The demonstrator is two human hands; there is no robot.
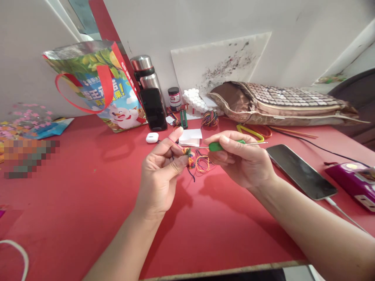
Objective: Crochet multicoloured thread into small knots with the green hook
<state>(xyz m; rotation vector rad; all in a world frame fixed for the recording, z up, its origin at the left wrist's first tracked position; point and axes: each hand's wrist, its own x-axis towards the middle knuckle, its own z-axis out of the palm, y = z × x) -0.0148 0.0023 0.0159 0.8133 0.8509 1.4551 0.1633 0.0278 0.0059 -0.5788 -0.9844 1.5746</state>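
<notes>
Between thumb and fingers, my left hand [164,166] pinches a small multicoloured crochet piece [190,158]. A strand of yarn runs over its raised index finger, and a dark tail hangs below the piece. My right hand [241,156] grips a crochet hook by its green handle [216,146], with thin metal showing at both ends. The hook's left tip reaches the crochet piece; whether it sits inside a stitch I cannot tell. Loose loops of coloured yarn [203,163] lie on the table just behind, between the hands. A ball of multicoloured yarn [210,119] rests farther back.
On the red table [96,203] stand a shopping bag [117,93], a steel flask [149,80] and an upright phone [152,109]. A white earbud case [152,137] lies nearer. To the right are a charging phone [301,171], a purple power strip [351,179] and a tiled cushion [293,99].
</notes>
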